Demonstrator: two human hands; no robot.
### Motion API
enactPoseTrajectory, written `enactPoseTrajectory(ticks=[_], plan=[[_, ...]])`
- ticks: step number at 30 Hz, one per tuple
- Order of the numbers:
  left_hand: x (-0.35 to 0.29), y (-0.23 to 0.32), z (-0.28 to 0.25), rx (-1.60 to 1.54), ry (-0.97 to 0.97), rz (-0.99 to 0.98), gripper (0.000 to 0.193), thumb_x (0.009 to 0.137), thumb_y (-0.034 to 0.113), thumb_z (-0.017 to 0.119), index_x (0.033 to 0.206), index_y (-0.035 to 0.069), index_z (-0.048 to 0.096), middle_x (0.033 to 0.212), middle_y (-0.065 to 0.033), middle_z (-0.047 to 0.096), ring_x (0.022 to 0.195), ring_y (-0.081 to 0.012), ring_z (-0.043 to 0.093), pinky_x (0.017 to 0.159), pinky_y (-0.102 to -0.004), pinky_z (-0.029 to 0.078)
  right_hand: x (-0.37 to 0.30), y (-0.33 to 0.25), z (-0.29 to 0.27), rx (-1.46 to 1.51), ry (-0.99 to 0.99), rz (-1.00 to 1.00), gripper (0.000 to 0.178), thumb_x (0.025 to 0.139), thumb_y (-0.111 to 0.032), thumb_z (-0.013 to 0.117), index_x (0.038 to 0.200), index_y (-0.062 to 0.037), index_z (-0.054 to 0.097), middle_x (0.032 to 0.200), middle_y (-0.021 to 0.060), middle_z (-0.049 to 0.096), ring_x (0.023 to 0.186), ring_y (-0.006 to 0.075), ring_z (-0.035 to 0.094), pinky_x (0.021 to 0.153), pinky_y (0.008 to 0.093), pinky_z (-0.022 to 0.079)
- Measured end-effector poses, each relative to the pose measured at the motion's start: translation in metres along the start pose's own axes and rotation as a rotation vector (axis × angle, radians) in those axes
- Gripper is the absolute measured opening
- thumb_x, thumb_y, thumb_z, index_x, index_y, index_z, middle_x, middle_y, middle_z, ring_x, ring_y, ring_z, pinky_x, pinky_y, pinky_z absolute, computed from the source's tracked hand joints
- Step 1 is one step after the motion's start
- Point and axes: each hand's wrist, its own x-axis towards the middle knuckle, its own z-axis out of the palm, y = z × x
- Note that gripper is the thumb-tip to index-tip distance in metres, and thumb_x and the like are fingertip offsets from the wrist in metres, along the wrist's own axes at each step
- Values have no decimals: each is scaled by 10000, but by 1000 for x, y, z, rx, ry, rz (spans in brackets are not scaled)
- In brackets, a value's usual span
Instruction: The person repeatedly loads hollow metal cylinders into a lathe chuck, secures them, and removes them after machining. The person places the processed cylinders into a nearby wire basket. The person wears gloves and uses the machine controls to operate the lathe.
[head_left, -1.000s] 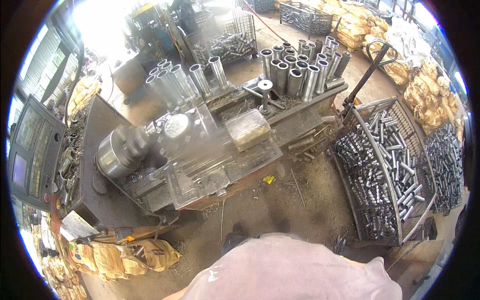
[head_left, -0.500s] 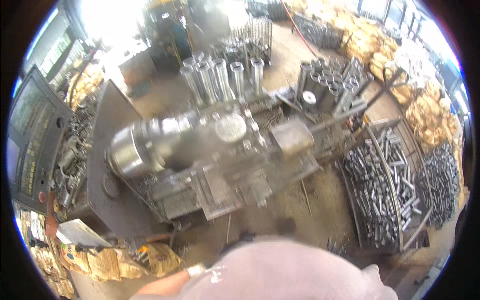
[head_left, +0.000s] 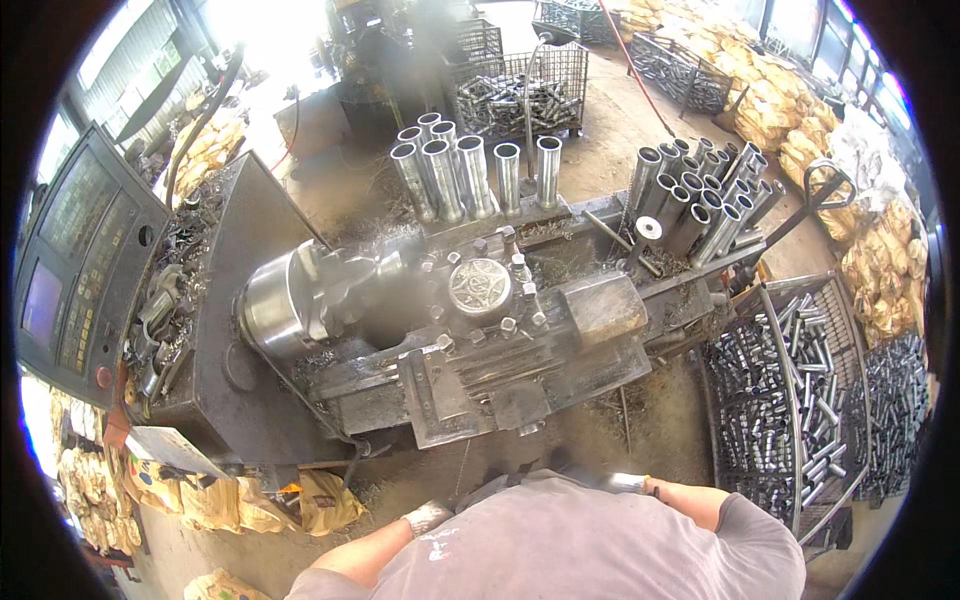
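My left hand (head_left: 428, 517), in a whitish glove, is low in front of my body, beside my grey shirt (head_left: 560, 540). On the other side, my right hand (head_left: 628, 483), gloved too, is close to my waist. The fingers of both are hidden or too small to make out, and I see nothing held. Ahead of me stands a metal lathe with a shiny round chuck (head_left: 275, 305) at its left and a round-topped tool post (head_left: 480, 287) in the middle. A dark smear blurs the part next to the chuck.
Shiny metal tubes (head_left: 436, 170) stand upright behind the lathe, with darker tubes (head_left: 690, 205) bunched to the right. A control panel (head_left: 75, 290) is at the left. Wire bins of short metal pieces (head_left: 790, 390) stand at the right, and yellowish sacks (head_left: 240, 505) lie lower left.
The view has shifted, so the lathe and tubes appear sharper and slightly further right. My right arm and gloved hand have come into view; the left hand shows more fully.
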Motion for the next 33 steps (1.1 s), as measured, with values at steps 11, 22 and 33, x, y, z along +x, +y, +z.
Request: enactPoseTrajectory(ticks=[11, 22, 33], plan=[[-29, 133, -23, -394, 283, -476, 441, 923, 385, 709, 1265, 119, 794, 1149, -162, 814, 1053, -297, 784, 920, -424, 607, 53, -49, -92, -1213, -257, -246, 439, 930, -479, 678, 1047, -79, 814, 936, 134, 803, 790, 240, 740, 739, 426, 590], [-139, 38, -60, -1122, 2153, -855, 432, 1043, 473, 571, 1008, 53, 669, 888, -140, 655, 773, -255, 604, 710, -416, 487, -194, -421, 9, -890, 374, -1133, 55, 895, -50, 737, 894, -19, 782, 859, 111, 773, 751, 223, 750, 699, 369, 614], [-208, -9, -83, -623, 2122, -1115, 531, 1105, 450, 572, 1315, -24, 690, 1264, -286, 712, 1117, -441, 674, 1003, -496, 515, -5, -663, 64, -1273, 361, -414, 696, 741, -574, 836, 1090, 28, 816, 1081, 215, 807, 938, 306, 770, 842, 414, 610]])
